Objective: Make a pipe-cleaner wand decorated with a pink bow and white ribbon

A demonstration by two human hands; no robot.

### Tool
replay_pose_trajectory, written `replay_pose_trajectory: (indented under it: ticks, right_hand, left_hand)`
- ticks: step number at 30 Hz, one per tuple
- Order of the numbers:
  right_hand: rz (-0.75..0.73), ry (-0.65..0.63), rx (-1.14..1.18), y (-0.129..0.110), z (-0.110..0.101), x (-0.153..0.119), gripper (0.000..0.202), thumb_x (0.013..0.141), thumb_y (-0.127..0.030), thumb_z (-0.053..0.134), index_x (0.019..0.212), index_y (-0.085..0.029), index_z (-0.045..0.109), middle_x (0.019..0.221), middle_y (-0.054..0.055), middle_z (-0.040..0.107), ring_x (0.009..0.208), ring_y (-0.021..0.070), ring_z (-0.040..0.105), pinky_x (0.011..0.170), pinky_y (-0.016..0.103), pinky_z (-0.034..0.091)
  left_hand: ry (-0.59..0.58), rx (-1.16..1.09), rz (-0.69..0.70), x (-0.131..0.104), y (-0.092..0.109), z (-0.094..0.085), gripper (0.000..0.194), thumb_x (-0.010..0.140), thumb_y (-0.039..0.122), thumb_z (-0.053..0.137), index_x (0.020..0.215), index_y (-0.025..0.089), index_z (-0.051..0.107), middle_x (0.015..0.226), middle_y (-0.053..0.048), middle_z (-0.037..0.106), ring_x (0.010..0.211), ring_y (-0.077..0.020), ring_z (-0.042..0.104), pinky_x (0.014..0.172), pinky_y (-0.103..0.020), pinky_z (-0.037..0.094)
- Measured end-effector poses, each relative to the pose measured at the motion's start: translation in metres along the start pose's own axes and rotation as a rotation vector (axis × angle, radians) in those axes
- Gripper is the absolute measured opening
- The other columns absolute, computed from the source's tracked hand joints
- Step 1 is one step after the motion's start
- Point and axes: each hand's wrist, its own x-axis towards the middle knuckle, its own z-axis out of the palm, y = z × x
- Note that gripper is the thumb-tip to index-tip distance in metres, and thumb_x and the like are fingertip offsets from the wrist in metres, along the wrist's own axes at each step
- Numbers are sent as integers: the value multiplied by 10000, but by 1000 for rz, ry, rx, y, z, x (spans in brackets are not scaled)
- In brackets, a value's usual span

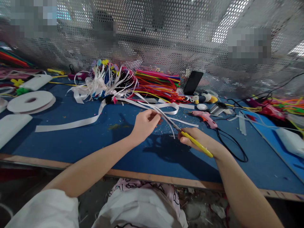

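The left hand (145, 124) pinches white ribbon (173, 133) above the bench (142, 164), thumb and fingers together; the right hand (196, 137) is closed around the yellow-handled scissors (198, 145), blades alongside the strip. Clean work here calls for light tension, blades square to the ribbon, and left fingertips well clear of the edges.

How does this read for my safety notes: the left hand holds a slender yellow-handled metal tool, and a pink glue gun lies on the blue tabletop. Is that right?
Not the left: the head view shows the right hand holding the slender yellow-handled metal tool. The pink glue gun does lie on the blue tabletop.
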Motion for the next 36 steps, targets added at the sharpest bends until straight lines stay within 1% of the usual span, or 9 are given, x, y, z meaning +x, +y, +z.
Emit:
replay_pose_trajectory:
  ticks: [2, 5, 10, 14, 19, 22, 26, 32, 36]
  right_hand:
    - [-14, 14, 16, 0, 1, 0, 767, 800, -899, 200, 751, -203, 517, 690, 69, 583, 625, 196, 514, 568, 309, 364]
    - [-19, 20, 26, -2, 2, 0, 754, 805, -893, 212, 758, -207, 521, 674, 61, 579, 614, 191, 503, 560, 308, 358]
    - [5, 6, 33, -4, 0, 1, 739, 783, -909, 241, 716, -215, 485, 630, 41, 543, 580, 173, 469, 536, 300, 326]
    - [5, 8, 18, -5, -1, 2, 746, 771, -921, 224, 672, -217, 449, 598, 37, 518, 556, 161, 443, 518, 293, 300]
    - [17, 14, -17, -4, -2, 3, 783, 737, -947, 219, 672, -206, 464, 610, 48, 531, 577, 172, 460, 530, 290, 316]
    - [2, 23, -9, -3, -3, 2, 799, 740, -944, 218, 698, -195, 493, 635, 54, 546, 604, 179, 481, 541, 286, 335]
    - [-14, 37, -27, -1, -2, 2, 785, 769, -921, 230, 702, -190, 507, 636, 50, 549, 589, 172, 482, 544, 286, 345]
    - [-57, 37, -18, 0, 0, 0, 738, 822, -876, 220, 737, -202, 509, 673, 54, 568, 600, 180, 497, 558, 303, 356]
    - [-49, 25, 10, 0, 1, 0, 722, 815, -881, 229, 769, -214, 503, 700, 60, 588, 629, 195, 516, 574, 313, 371]
  left_hand:
    - [-17, 25, 23, -2, 1, 1, 160, 858, 275, 605, 767, 157, 664, 693, -45, 704, 644, -157, 677, 554, -246, 529]
    - [-25, 15, 22, -3, 2, 1, 162, 863, 284, 603, 776, 161, 664, 706, -45, 711, 651, -158, 682, 552, -245, 530]
    - [-33, -22, 9, -2, 0, 1, 156, 860, 287, 609, 787, 160, 665, 715, -48, 712, 670, -161, 690, 551, -238, 533]
    - [-42, -35, 12, -1, -3, 1, 159, 862, 292, 606, 801, 163, 675, 725, -48, 717, 669, -158, 690, 549, -236, 536]
    - [-45, -47, -26, -1, -4, 1, 171, 863, 300, 600, 811, 158, 681, 752, -58, 723, 670, -159, 687, 538, -236, 531]
    - [9, -74, -50, -1, -4, 1, 184, 866, 327, 604, 809, 165, 669, 752, -49, 717, 659, -153, 677, 539, -236, 528]
    - [49, -58, -19, 1, -3, 0, 186, 862, 320, 602, 768, 170, 661, 734, -44, 707, 650, -152, 670, 534, -236, 526]
    - [29, 6, -14, 0, 0, 0, 152, 844, 286, 612, 778, 165, 677, 720, -52, 715, 643, -164, 679, 531, -246, 524]
    - [-13, 54, 26, -1, 1, 0, 172, 856, 293, 609, 764, 164, 675, 687, -48, 706, 631, -164, 674, 544, -253, 518]
